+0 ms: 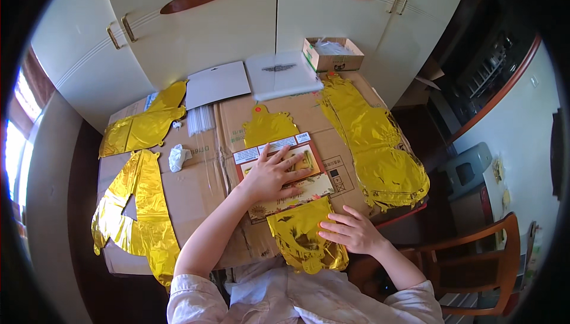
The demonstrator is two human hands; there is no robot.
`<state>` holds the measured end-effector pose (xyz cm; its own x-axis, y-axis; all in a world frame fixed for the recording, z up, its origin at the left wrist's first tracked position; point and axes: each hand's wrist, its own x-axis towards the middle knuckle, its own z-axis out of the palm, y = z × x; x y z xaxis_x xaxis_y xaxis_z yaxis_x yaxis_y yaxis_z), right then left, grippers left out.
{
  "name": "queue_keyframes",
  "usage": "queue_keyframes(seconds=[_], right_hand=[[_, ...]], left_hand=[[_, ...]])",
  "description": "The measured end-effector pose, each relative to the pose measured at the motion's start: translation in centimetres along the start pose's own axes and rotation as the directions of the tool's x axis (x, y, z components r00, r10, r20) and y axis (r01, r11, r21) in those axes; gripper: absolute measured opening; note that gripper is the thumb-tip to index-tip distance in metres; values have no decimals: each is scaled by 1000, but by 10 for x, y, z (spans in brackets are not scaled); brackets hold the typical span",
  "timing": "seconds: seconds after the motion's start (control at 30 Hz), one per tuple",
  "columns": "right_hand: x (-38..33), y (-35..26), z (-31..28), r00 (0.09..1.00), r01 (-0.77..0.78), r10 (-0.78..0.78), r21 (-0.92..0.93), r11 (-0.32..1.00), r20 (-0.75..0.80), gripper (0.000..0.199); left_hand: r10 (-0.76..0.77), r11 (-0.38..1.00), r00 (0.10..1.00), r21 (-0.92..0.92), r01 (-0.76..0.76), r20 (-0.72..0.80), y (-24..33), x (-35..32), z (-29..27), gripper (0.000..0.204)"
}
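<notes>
Head view, gold foil balloon (300, 229) lying lengthwise away from person, left hand (272, 175) flat on card (285, 188), right hand (350, 231) flat on foil

Both hands (270, 175) (350, 232) flat on gold foil balloon (297, 238) and card (285, 196)

Small open cardboard box (332, 54), crumpled white tissue (178, 157), wooden chair (482, 261), cream cupboard doors (237, 33).
</notes>
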<state>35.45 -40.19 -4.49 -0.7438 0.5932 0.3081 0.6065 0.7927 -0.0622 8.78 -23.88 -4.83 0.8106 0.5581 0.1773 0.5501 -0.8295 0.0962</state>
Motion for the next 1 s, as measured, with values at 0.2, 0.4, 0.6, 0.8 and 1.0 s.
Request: queue_keyframes(seconds=[0.2,0.4,0.6,0.8,1.0], right_hand=[[16,7,1,978,4,42,219,976,-205,22],[56,32,-2,936,-38,187,442,896,-298,16],[108,57,0,816,-433,578,660,614,-3,27],[123,99,35,770,-545,627,633,550,118,31],[122,99,50,813,-392,573,824,408,102,34]], left_hand=[[5,1000,1000,-17,-5,-3,0,1,-2,51],[15,1000,1000,-12,-15,-15,-1,2,4,51],[-132,-89,988,-994,66,77,-32,-1,65,53],[-263,223,959,-961,166,104,-17,14,21,40],[-181,576,980,-816,42,-77,-20,12,25,39]])
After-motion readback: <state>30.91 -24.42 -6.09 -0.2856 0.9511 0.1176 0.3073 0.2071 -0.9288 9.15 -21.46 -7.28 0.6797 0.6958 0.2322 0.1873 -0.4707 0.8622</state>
